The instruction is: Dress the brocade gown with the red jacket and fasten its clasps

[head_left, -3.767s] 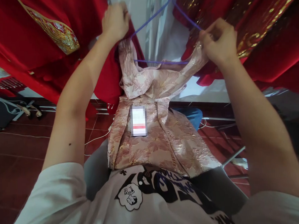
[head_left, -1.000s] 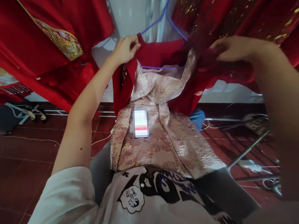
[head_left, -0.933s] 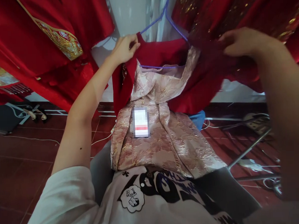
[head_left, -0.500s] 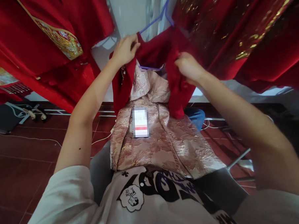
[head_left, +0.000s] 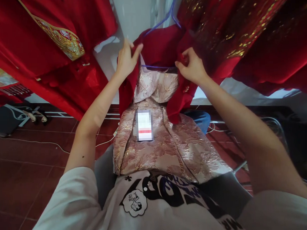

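A dark red jacket (head_left: 163,45) hangs around a purple hanger (head_left: 162,22), its two fronts spread apart. My left hand (head_left: 127,60) is on the jacket's left shoulder edge, fingertips partly hidden by the cloth, thumb standing off it. On the other side my right hand (head_left: 193,67) pinches the jacket's edge between thumb and fingers. Between the fronts shows a pink-and-gold brocade dress (head_left: 155,155), its top at the hanger's lower bar and its skirt spread over my lap. A phone with a blurred, lit screen (head_left: 144,125) lies on the skirt.
Red gowns with gold embroidery (head_left: 61,37) hang on the left, and a gold-sequinned red gown (head_left: 254,32) on the right. A pair of heeled shoes (head_left: 38,116) stands by a white rack base. A white cable (head_left: 53,142) crosses the tiled floor. Blue denim (head_left: 199,119) shows behind the dress.
My left hand has slid slightly down and left, its thumb spreading. The right hand has turned into a clearer pinch. The jacket's right front hangs further left, and more of its back panel shows.
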### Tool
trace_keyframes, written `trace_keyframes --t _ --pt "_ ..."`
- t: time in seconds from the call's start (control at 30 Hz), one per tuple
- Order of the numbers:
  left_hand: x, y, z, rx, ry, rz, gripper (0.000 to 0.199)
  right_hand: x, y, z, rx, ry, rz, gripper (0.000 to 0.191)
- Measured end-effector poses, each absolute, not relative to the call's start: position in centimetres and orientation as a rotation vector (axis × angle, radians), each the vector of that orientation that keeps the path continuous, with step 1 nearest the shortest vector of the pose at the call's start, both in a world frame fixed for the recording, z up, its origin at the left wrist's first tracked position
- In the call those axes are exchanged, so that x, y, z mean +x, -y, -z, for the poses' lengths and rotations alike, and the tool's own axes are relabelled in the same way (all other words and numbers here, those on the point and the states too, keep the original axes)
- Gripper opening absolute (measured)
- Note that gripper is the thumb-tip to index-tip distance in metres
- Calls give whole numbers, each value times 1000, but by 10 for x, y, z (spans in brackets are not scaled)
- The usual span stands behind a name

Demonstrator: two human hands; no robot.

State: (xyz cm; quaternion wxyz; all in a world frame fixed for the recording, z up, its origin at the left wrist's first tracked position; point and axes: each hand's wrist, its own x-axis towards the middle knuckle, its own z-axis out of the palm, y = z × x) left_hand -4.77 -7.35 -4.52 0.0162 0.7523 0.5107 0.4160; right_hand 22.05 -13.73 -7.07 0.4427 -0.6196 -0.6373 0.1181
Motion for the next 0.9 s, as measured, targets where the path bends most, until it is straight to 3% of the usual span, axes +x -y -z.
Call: trace_keyframes --t 0.07,0.23,0.43,0.6,0.77,0.9 --pt "-48 73 54 2243 -1610 -1229 18 218 133 70 -1533 1560 -307 32" --pt "-23 78 52 2137 -1592 -1224 5 193 123 62 -1388 1638 -375 37" --pt "9 81 48 2254 -1053 -1275 6 173 104 70 -979 1744 -507 49" --pt "-5 72 78 2244 -1004 -1279 16 179 98 87 -900 1669 -554 43" --pt "-10 61 105 2056 -1070 -1440 38 171 102 98 -890 1652 -547 50" --pt "-9 59 109 1967 -1064 -1410 34 168 102 104 -907 1641 -538 49"
